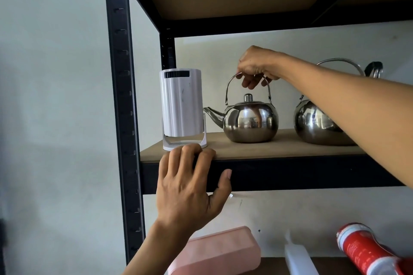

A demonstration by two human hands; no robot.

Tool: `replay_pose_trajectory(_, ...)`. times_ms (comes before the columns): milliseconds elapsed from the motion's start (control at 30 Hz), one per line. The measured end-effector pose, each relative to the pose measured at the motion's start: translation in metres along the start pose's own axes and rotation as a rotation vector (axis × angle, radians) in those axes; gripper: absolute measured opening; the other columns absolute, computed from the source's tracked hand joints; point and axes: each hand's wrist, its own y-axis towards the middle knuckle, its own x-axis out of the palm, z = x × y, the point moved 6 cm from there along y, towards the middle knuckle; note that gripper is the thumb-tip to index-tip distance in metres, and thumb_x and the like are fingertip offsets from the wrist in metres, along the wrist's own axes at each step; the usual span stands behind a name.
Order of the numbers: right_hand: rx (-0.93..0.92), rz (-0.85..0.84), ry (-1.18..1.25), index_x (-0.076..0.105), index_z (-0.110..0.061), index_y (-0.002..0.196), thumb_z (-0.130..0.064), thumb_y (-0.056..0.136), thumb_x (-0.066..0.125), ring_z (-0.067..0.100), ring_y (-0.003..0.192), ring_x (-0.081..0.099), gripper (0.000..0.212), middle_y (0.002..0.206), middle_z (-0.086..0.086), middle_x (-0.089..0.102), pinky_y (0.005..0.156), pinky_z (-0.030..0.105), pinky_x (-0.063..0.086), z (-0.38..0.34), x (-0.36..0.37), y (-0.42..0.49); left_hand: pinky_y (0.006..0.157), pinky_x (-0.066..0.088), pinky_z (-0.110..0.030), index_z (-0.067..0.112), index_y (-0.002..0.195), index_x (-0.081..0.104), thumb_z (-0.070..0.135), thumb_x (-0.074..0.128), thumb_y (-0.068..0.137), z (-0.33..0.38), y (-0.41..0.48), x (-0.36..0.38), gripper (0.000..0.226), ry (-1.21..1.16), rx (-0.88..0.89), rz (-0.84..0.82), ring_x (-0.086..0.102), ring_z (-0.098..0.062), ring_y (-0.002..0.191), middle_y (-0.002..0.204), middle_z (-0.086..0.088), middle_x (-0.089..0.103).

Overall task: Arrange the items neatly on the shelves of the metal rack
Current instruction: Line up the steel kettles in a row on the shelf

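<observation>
The rack frame (pixel 120 96) is matt black metal as far as we can tell. The shelf board (pixel 290 147) looks like plain brown pressed wood, smooth and matt. The teapot (pixel 250 123) is mirror-polished steel, glossy enough that we get reflections in it. Same deal with the kettle (pixel 317 125). The white gadget (pixel 181 105) is ribbed plastic with a soft sheen and a few dark scuffs. The pink box (pixel 219 250) looks like matt plastic, the tube (pixel 297 259) is cloudy plastic, and the red can (pixel 359 252) is glossy.

Open board (pixel 290 147) lies before the small kettle (pixel 250 123); white device (pixel 181 105) and, seemingly close, larger kettle (pixel 312 123) flank it.
</observation>
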Motion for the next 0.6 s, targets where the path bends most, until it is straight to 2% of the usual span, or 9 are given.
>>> replay_pose_trajectory(133,0.016,0.03,0.008,0.066,-0.005,0.099,0.003,0.088,0.043,0.022,0.074,0.068,0.027,0.085,0.011,0.071,0.075,0.038,0.047,0.0026,-0.0003,0.0021,0.076,0.038,-0.036,0.007,0.086,0.071,0.041,0.055,0.087,-0.0001,-0.0003,-0.0001,0.038,0.003,0.0,0.003,0.049,-0.025,0.083,0.087,-0.011,0.062)
replay_pose_trajectory(200,0.003,0.039,0.02,0.066,-0.004,0.098,0.002,0.09,0.043,0.022,0.075,0.068,0.025,0.09,0.013,0.071,0.067,0.033,0.046,0.0024,-0.0014,0.002,0.076,0.038,-0.036,0.007,0.086,0.071,0.041,0.055,0.087,0.0002,-0.0002,-0.0002,0.037,0.003,0.001,0.003,0.049,-0.026,0.082,0.087,-0.01,0.061)
replay_pose_trajectory(300,-0.032,0.055,0.045,0.065,-0.001,0.1,-0.002,0.093,0.042,0.022,0.075,0.065,0.024,0.094,0.015,0.068,0.052,0.023,0.036,0.0017,-0.0019,0.0027,0.075,0.038,-0.037,0.007,0.087,0.07,0.041,0.056,0.087,0.0006,0.0002,0.0,0.037,-0.001,0.003,0.004,0.049,-0.026,0.082,0.087,-0.01,0.061)
replay_pose_trajectory(467,-0.061,0.047,0.06,0.065,-0.001,0.097,-0.004,0.091,0.046,0.024,0.074,0.064,0.02,0.095,0.018,0.069,0.057,0.026,0.039,0.0037,-0.0003,0.0059,0.075,0.038,-0.037,0.006,0.086,0.071,0.041,0.056,0.087,0.0005,-0.0002,0.0004,0.037,0.0,0.004,0.01,0.049,-0.026,0.082,0.087,-0.011,0.061)
replay_pose_trajectory(600,-0.058,0.032,0.03,0.064,0.001,0.103,-0.005,0.092,0.047,0.027,0.086,0.067,0.02,0.095,0.017,0.068,0.055,0.031,0.041,0.0048,-0.0004,0.0044,0.074,0.039,-0.037,0.007,0.087,0.07,0.041,0.056,0.087,0.0003,-0.0004,0.0012,0.037,0.005,0.003,0.013,0.049,-0.026,0.083,0.087,-0.011,0.062)
